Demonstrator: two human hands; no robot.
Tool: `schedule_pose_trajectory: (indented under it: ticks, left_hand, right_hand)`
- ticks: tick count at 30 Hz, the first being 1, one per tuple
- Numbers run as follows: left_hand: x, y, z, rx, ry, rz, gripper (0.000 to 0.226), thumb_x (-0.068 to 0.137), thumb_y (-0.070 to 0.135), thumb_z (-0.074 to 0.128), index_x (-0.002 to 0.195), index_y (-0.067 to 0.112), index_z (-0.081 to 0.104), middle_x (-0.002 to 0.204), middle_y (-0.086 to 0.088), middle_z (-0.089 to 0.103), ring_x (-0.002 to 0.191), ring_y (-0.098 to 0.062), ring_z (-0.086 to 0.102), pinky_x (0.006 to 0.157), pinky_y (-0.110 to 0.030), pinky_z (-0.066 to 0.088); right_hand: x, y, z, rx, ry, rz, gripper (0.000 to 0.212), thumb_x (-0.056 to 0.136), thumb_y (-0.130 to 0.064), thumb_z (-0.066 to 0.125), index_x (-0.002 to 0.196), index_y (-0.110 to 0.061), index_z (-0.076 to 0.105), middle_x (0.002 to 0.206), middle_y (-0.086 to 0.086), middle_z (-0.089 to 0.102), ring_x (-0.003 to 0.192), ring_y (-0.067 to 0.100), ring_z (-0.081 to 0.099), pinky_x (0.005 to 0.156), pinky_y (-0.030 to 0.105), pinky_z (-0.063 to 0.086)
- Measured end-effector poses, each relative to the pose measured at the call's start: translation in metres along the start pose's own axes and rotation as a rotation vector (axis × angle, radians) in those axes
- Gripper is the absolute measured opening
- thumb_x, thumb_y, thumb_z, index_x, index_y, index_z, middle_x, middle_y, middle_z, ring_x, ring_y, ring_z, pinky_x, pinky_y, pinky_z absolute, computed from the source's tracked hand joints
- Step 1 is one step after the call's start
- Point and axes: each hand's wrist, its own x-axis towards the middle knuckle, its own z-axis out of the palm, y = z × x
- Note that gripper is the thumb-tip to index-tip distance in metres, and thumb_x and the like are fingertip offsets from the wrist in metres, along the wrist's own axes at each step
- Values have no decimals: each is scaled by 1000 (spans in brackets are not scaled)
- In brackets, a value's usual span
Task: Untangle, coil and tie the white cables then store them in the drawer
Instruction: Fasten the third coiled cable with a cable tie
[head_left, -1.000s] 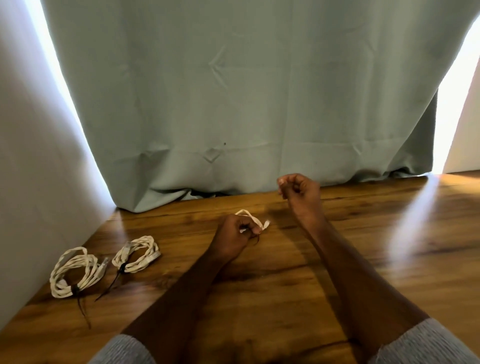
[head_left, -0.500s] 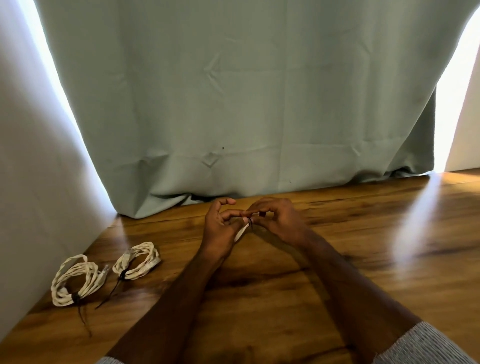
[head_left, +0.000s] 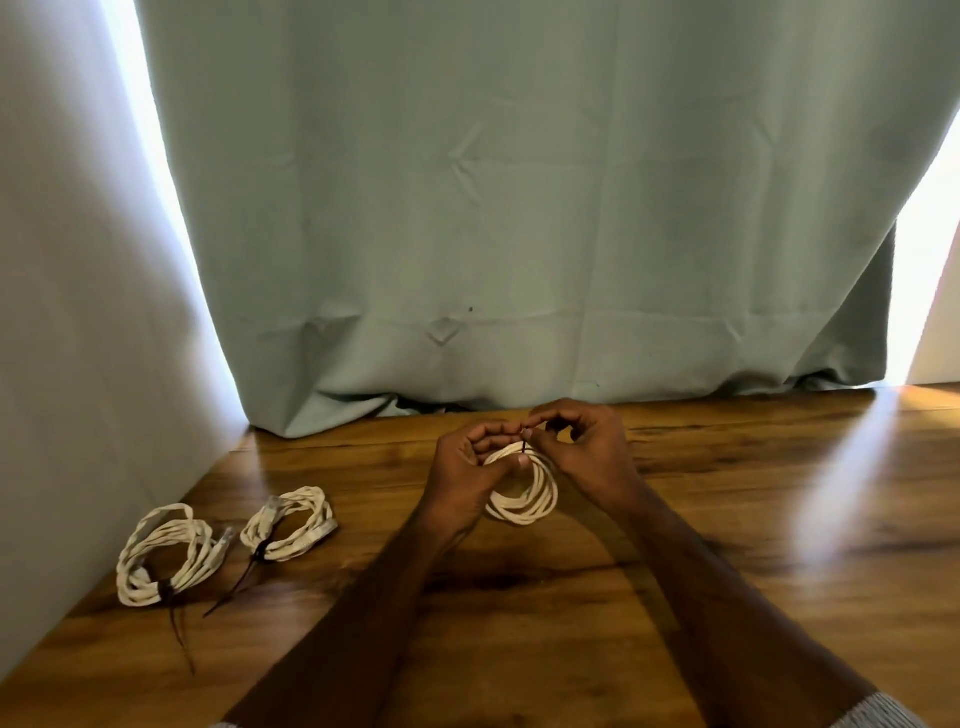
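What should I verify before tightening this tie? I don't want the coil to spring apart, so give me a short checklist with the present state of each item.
1. Coiled cable keeps neat round loops: ok.
2. Left hand grips the coil at the top: ok.
3. Right hand pinches the dark tie: ok.
4. Tie fully wrapped round all loops: cannot tell, fingers hide it.
5. Two finished coils, the near one and the far one, lie tied on the wooden table, apart from the hands: ok.
6. Drawer ready for storing: cannot tell, none in view.
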Motion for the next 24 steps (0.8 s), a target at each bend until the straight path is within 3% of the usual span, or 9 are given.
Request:
schedule_pose_trajectory:
  ticks: [3, 4, 8, 12, 19, 24]
  left_hand:
    - [0, 1, -4, -29, 4, -30, 36, 70, -15, 77, 100, 3, 70, 99, -19, 75, 91, -30, 72, 86, -40, 57]
    - [0, 1, -5, -38, 0, -41, 35, 71, -15, 76, 100, 2, 70, 98, -19, 75, 89, -29, 72, 84, -39, 58]
    - [-1, 3, -5, -53, -48, -70, 32, 72, -14, 75, 99, 2, 71, 96, -19, 75, 84, -26, 72, 78, -34, 60]
    - [-3, 4, -6, -30, -61, -79, 30, 73, -12, 76, 99, 2, 72, 93, -17, 76, 81, -23, 73, 71, -30, 59]
    - [-3, 4, -5, -10, -40, -102, 29, 73, -10, 77, 100, 0, 71, 91, -19, 75, 73, -23, 72, 64, -29, 58]
    - [-3, 4, -6, -25, -21, -114, 26, 74, -12, 76, 96, 0, 71, 86, -18, 75, 66, -20, 70, 61, -28, 57]
  right_hand:
    - [2, -1, -3, 83, -67, 36, 14, 80, -4, 82, 85, -18, 79, 86, -2, 78, 78, 27, 70, 67, 42, 54]
    - [3, -2, -4, 111, -90, 43, 14, 80, -3, 82, 85, -16, 80, 85, 0, 78, 79, 31, 71, 69, 46, 56]
    - [5, -7, -11, 165, -174, 86, 19, 83, 4, 77, 89, -14, 80, 85, 4, 79, 78, 25, 75, 73, 37, 61]
    - [7, -3, -20, 19, -276, 38, 15, 87, 1, 73, 94, -10, 81, 92, 2, 78, 83, 29, 74, 76, 55, 59]
    - [7, -8, -22, -212, -236, -163, 23, 83, 6, 71, 92, -12, 81, 90, -4, 76, 80, 10, 69, 64, 23, 50]
    - [6, -7, -24, -277, -218, -219, 22, 82, 5, 71, 92, -13, 80, 90, -5, 75, 78, 9, 68, 65, 18, 48]
